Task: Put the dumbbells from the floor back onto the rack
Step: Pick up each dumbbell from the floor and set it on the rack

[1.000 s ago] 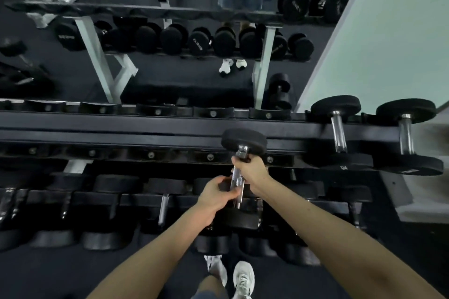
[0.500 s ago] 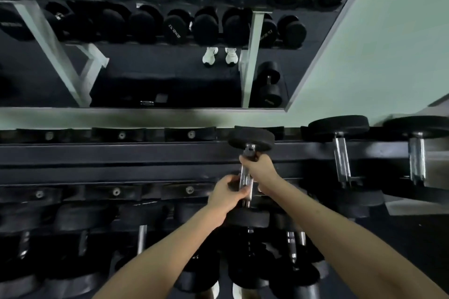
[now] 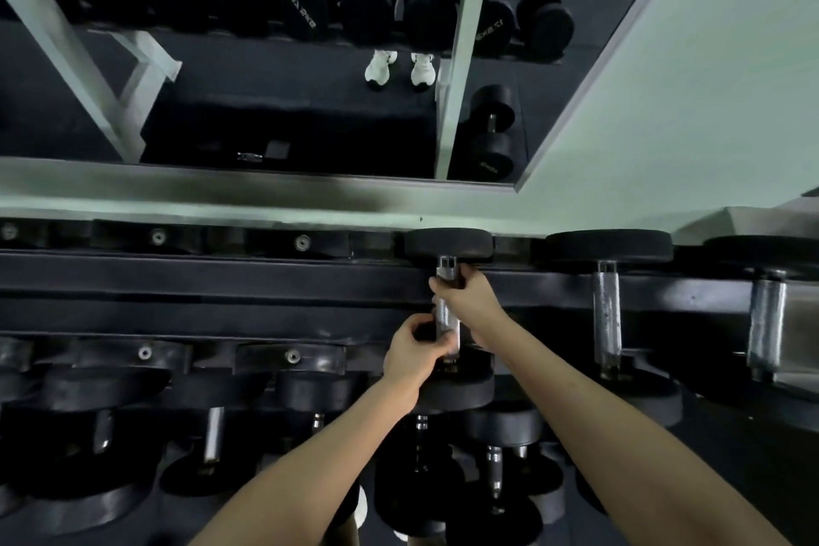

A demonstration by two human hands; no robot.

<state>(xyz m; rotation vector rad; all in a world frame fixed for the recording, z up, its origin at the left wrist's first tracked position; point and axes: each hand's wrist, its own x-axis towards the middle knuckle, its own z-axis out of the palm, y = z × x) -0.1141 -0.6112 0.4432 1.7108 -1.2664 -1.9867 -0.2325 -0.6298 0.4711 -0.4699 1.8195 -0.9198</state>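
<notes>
Head view, looking down past two bare arms. The right hand [image 3: 469,297] is wrapped round the far end of a chrome handle, just below the far black head. The left hand [image 3: 414,352] is clenched round the near end of the same handle. Two hands on one bar suggest a heavy weight being steadied as it settles.

The dumbbell [image 3: 444,319] lies across the top tier of the rack [image 3: 221,284], pointing toward 12 o'clock. Its far head sits over the back rail and its near head at the front rail. Whether its full weight rests there, I cannot tell.

At 3 o'clock from it, two more dumbbells [image 3: 607,315] lie the same way, so this looks like the next slot in the row. At 9 o'clock runs a line of bolted rubber cradles [image 3: 288,357]. At 6 o'clock a lower tier [image 3: 212,434] holds further weights. At 12 o'clock a wall mirror [image 3: 266,102] reflects another loaded rack.
</notes>
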